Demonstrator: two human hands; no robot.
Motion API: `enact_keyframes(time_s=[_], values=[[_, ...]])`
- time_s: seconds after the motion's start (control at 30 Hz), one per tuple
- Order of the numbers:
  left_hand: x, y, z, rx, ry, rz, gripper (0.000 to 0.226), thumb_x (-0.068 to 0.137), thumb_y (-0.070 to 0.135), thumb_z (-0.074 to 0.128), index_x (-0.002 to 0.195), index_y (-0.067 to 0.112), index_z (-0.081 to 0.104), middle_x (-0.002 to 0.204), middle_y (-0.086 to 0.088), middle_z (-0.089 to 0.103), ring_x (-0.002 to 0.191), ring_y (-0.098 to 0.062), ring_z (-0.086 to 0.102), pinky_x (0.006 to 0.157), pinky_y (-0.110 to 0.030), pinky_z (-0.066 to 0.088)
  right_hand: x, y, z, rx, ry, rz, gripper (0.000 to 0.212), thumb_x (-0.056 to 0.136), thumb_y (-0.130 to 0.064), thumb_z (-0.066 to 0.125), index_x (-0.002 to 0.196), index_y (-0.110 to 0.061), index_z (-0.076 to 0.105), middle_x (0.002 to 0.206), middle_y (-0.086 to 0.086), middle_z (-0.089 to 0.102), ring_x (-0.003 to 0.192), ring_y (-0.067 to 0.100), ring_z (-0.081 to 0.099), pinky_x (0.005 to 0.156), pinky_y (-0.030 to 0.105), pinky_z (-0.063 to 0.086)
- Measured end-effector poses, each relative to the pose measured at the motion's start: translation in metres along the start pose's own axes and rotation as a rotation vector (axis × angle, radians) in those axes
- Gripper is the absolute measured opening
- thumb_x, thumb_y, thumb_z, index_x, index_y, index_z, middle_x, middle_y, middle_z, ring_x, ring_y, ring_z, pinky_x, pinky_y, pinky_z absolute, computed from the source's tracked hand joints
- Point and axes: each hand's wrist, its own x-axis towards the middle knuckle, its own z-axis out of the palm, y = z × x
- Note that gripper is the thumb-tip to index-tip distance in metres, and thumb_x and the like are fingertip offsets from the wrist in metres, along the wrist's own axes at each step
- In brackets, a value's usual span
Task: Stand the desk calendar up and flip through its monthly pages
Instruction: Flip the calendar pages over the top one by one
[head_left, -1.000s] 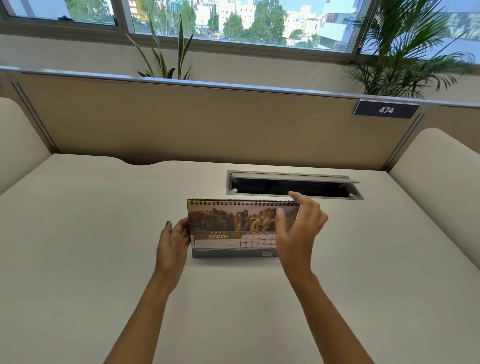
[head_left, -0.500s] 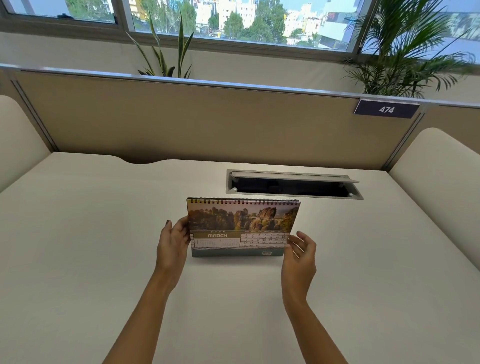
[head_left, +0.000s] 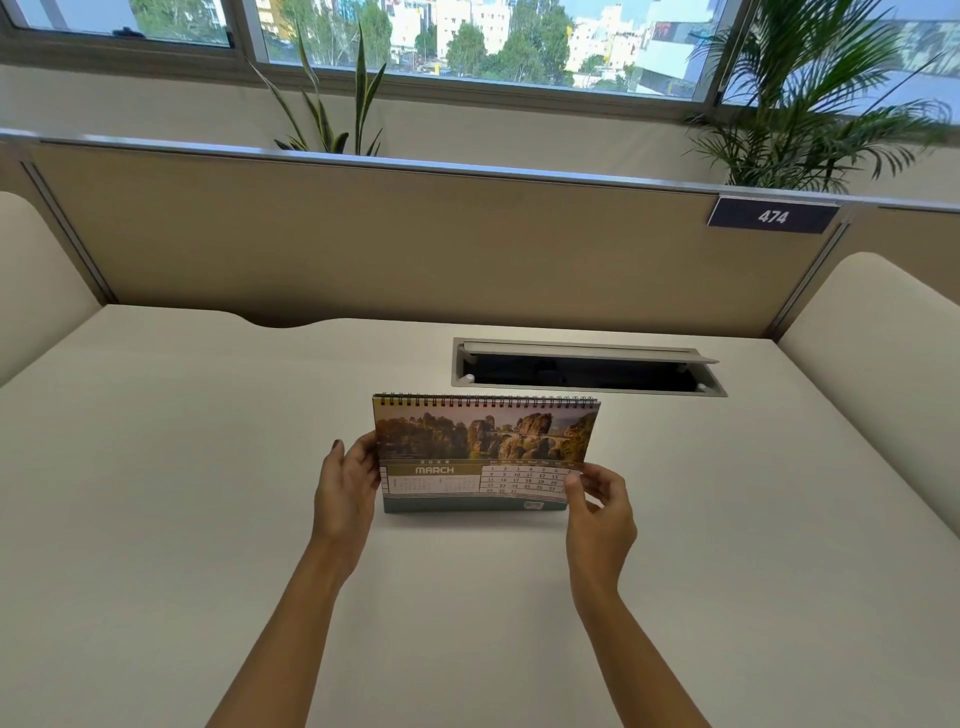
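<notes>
In the middle of the pale desk (head_left: 182, 519), the desk calendar (head_left: 485, 452) is standing upright on its base, spiral binding along the top edge, the front page facing the person. That page reads MARCH, with a landscape photo of rock formations above the date grid.

Left hand (head_left: 345, 488) is at the calendar's left edge, palm turned toward it, fingers curled gently around that side and touching it. It braces the edge rather than clamping hard; the thumb is hidden behind the hand, so how tight the hold is cannot be told.

Right hand (head_left: 600, 506) is at the lower right corner of the front page. Thumb and forefinger are pinched narrow right at the page's edge, the other fingers loosely curled behind. The page lies flat against the stack.

Just beyond the calendar, on the far side, a cable hatch (head_left: 587, 366) sits in the desk with its lid tipped open, dark inside. Farther back runs a tan partition (head_left: 389, 239), with a dark plate marked 474 (head_left: 772, 215) at its upper right. Behind the partition, two plants (head_left: 810, 93) stand in front of the window.
</notes>
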Motion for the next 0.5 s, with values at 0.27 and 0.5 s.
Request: enact_keyframes(time_s=[0.27,0.5], values=[[-0.001,0.000,0.001,-0.010,-0.003,0.015,0.051,0.101,0.043,0.013,0.118,0.022,0.057,0.117,0.002,0.066,0.112,-0.015,0.058,0.093,-0.032,0.043,-0.001,0.003,-0.006,0.018,0.017,-0.023,0.010,0.085,-0.021,0.068,0.088,-0.015,0.061,0.078,-0.009,0.062,0.074,0.005,0.060,0.056,0.006,0.048],[-0.003,0.001,0.003,-0.010,0.001,0.021,0.051,0.101,0.043,0.012,0.115,0.023,0.057,0.111,0.001,0.067,0.104,-0.015,0.059,0.085,-0.032,0.045,0.001,-0.003,-0.014,-0.021,0.019,-0.067,0.009,0.082,-0.016,0.072,0.082,-0.020,0.064,0.073,-0.010,0.063,0.071,0.006,0.063,0.051,0.003,0.047]])
